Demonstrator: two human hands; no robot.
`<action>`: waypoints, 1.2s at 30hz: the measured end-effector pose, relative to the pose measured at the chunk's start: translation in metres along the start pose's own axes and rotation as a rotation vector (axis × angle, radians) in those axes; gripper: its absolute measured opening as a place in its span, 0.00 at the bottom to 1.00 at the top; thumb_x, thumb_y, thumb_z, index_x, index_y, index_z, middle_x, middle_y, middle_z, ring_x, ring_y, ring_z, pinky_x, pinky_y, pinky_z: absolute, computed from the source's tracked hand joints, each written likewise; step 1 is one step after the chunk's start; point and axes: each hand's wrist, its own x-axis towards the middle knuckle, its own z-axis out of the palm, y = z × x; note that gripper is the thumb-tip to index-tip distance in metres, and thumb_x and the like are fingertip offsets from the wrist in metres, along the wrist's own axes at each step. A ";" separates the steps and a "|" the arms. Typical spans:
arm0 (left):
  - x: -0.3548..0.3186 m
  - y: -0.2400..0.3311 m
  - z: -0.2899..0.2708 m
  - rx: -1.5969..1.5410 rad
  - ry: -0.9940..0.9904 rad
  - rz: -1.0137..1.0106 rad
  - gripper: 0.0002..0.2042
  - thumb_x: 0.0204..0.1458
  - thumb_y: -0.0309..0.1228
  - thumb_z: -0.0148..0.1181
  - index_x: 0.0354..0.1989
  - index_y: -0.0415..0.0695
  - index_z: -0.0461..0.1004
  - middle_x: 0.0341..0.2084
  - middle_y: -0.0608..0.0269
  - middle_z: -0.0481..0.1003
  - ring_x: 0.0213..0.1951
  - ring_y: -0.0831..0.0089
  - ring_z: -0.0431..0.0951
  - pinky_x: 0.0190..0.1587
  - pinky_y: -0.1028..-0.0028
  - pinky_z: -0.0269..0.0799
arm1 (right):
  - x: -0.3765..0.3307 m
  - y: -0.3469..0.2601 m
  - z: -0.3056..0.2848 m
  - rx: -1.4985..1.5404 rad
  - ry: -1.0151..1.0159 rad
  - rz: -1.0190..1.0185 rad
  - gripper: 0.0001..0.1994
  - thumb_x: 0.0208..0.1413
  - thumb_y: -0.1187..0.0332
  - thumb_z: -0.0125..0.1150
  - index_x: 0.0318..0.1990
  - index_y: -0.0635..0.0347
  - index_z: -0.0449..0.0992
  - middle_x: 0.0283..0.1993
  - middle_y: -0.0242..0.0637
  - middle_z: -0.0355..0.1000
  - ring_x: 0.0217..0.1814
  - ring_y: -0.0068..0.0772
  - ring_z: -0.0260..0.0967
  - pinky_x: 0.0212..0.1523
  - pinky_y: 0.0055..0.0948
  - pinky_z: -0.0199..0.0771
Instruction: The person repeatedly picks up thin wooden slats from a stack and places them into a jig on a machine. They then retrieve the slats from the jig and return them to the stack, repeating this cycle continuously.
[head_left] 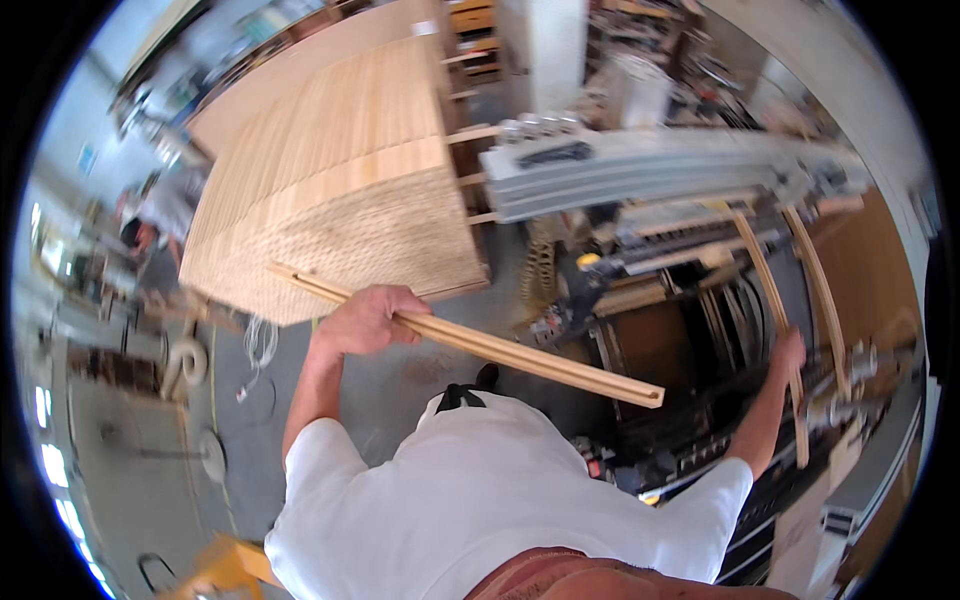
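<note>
My left hand (368, 320) is closed around a long, pale wooden strip (530, 359) with a groove along it. That strip slants across in front of my body, its far left end beside a big stack of wooden strips (320, 180). Out to the right, my right hand (788, 352) wraps around a second wooden strip (764, 272), which lies over the dark machine frame (655, 350). A third wooden strip (818, 290) rests just right of it, apart from my hand. My fingers hide part of each held strip.
Grey metal profiles (650, 170) lie stacked beyond the machine. A brown board (865, 290) stands at the far right. Another person (175, 205) bends over at the far left. A white cable (262, 342) lies on the floor, near a flexible hose (187, 362).
</note>
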 end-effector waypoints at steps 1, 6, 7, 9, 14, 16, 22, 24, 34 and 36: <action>-0.016 -0.007 -0.013 -0.051 0.034 -0.042 0.20 0.38 0.22 0.70 0.44 0.40 0.79 0.35 0.58 0.77 0.41 0.63 0.77 0.45 0.69 0.72 | -0.007 -0.011 -0.006 -0.013 0.018 0.025 0.25 0.58 0.48 0.57 0.59 0.50 0.71 0.53 0.45 0.74 0.55 0.51 0.72 0.51 0.49 0.73; -0.076 -0.067 -0.074 -0.460 0.288 -0.159 0.19 0.43 0.22 0.72 0.46 0.38 0.78 0.35 0.66 0.78 0.39 0.77 0.75 0.43 0.74 0.72 | -0.035 -0.059 -0.040 0.319 0.404 0.005 0.24 0.60 0.53 0.57 0.58 0.59 0.72 0.55 0.49 0.72 0.56 0.50 0.71 0.54 0.47 0.70; -0.086 -0.079 -0.089 -0.496 0.357 -0.159 0.19 0.44 0.23 0.71 0.47 0.38 0.78 0.36 0.67 0.78 0.39 0.78 0.75 0.43 0.75 0.72 | -0.045 -0.071 -0.046 0.414 0.457 -0.027 0.23 0.60 0.55 0.57 0.57 0.60 0.73 0.55 0.50 0.73 0.55 0.50 0.71 0.53 0.45 0.71; -0.096 -0.110 -0.127 -0.476 0.453 -0.154 0.19 0.47 0.24 0.70 0.48 0.35 0.77 0.37 0.67 0.77 0.38 0.80 0.74 0.43 0.78 0.72 | -0.068 -0.104 -0.061 0.611 0.555 -0.095 0.21 0.61 0.57 0.57 0.55 0.63 0.74 0.55 0.51 0.73 0.53 0.50 0.72 0.52 0.43 0.72; -0.071 -0.204 -0.232 -0.005 0.808 -0.238 0.23 0.52 0.49 0.64 0.39 0.36 0.79 0.25 0.65 0.75 0.30 0.79 0.71 0.34 0.70 0.67 | -0.177 -0.216 -0.099 1.003 0.445 -0.235 0.21 0.63 0.60 0.58 0.55 0.70 0.73 0.54 0.49 0.74 0.54 0.40 0.73 0.55 0.33 0.73; -0.039 -0.242 -0.269 0.006 0.984 -0.280 0.24 0.48 0.51 0.66 0.32 0.36 0.80 0.22 0.61 0.75 0.27 0.75 0.71 0.32 0.68 0.68 | -0.225 -0.255 -0.098 1.015 0.403 -0.291 0.19 0.63 0.62 0.59 0.53 0.70 0.75 0.53 0.48 0.75 0.52 0.37 0.74 0.53 0.33 0.74; 0.037 -0.354 -0.358 0.081 0.989 -0.694 0.22 0.48 0.46 0.58 0.43 0.40 0.80 0.44 0.49 0.79 0.49 0.56 0.79 0.51 0.62 0.74 | -0.332 -0.368 -0.056 1.244 0.001 -0.428 0.15 0.61 0.72 0.57 0.53 0.72 0.73 0.36 0.36 0.75 0.33 0.24 0.68 0.35 0.23 0.69; 0.044 -0.391 -0.372 0.118 0.959 -0.722 0.22 0.48 0.43 0.57 0.46 0.40 0.79 0.47 0.50 0.78 0.51 0.58 0.78 0.52 0.64 0.74 | -0.373 -0.398 -0.071 1.137 -0.068 -0.474 0.16 0.59 0.73 0.59 0.53 0.71 0.73 0.33 0.36 0.75 0.32 0.24 0.68 0.34 0.23 0.69; 0.107 -0.433 -0.395 0.076 0.765 -0.574 0.25 0.47 0.46 0.56 0.42 0.35 0.79 0.41 0.42 0.79 0.46 0.53 0.80 0.50 0.61 0.74 | -0.460 -0.375 -0.033 0.990 -0.196 -0.263 0.15 0.55 0.71 0.60 0.47 0.71 0.76 0.30 0.37 0.76 0.30 0.24 0.71 0.32 0.26 0.72; 0.119 -0.445 -0.398 0.183 0.827 -0.496 0.24 0.47 0.46 0.56 0.40 0.33 0.79 0.39 0.40 0.79 0.45 0.51 0.80 0.49 0.59 0.74 | -0.482 -0.377 -0.033 1.009 -0.230 -0.175 0.14 0.55 0.72 0.60 0.46 0.72 0.76 0.28 0.37 0.75 0.29 0.25 0.70 0.33 0.26 0.72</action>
